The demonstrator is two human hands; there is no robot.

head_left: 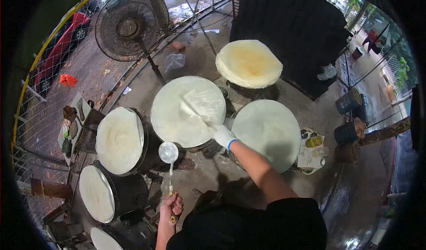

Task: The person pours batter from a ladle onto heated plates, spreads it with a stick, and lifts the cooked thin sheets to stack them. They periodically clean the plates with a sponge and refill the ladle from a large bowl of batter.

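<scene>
My right hand [222, 135], in a white glove, grips a flat white spatula [191, 108] that lies across the thin white sheet on the middle round steamer [166, 117]. My left hand [171, 208], bare, holds the handle of a metal ladle [168, 153] whose bowl hovers just below that steamer's near edge. A stack of finished round sheets [249, 63] sits on a stand beyond the steamer.
More cloth-covered round steamers stand at right [266, 132], at left [119, 139], lower left [96, 193] and at the bottom edge [105, 240]. A standing fan [131, 26] is at the back left. Bottles on a small tray [313, 152] sit right. Wire fence and a red car [62, 44] lie behind.
</scene>
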